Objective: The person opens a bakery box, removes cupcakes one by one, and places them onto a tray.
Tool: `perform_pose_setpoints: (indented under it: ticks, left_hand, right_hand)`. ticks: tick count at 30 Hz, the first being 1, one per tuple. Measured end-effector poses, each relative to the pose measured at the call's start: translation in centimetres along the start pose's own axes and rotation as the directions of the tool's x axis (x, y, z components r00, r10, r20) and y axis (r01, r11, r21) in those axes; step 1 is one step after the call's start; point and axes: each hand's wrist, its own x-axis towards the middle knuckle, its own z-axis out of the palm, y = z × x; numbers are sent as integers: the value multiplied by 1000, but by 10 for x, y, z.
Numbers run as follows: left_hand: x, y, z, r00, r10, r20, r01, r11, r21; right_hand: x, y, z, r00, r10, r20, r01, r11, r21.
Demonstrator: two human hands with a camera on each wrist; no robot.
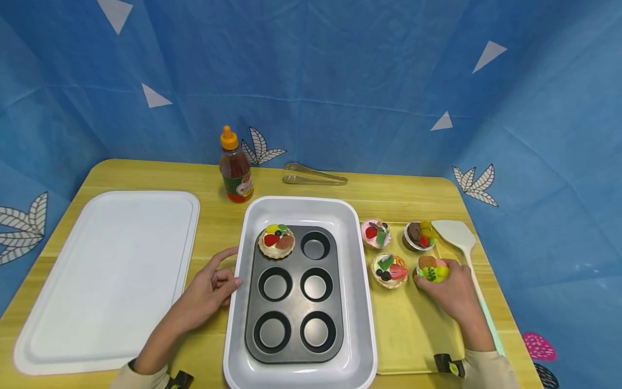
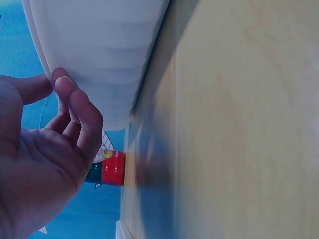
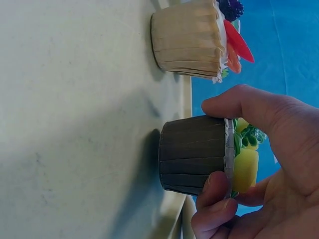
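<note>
My right hand grips a cupcake in a dark pleated wrapper, thumb on one side and fingers on the other. Yellow pieces, green leaves and a brown biscuit top it. At the white deep tray, my left hand pinches the left rim between thumb and curled fingers. Inside that tray lies a dark muffin pan, with a fruit-topped cupcake in its far left cup. Beside the right hand stand a strawberry cupcake, a pink-wrapped cupcake and a chocolate-topped cupcake.
The loose cupcakes are on a yellow tray. A spatula with a pale green handle lies along its right side. Behind the white tray are a sauce bottle and metal tongs. A flat white board covers the left.
</note>
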Motion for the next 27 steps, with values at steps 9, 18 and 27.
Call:
perform_pose_setpoints:
  ticks: [9,18,27]
  left_hand:
    - [0,1,0,1000,-13,-1,13,1000,-2]
    - [0,1,1,1000,-15,0,15,1000,2]
    - [-1,2,0,1000,-14,3,14,1000,5]
  right_hand:
    - [0,2,4,1000,10,-21,-10,1000,-13]
    - [0,5,5,1000,13,-22,-14,1000,-20]
    - [1,5,6,1000,23,-6,-23,1000,-13]
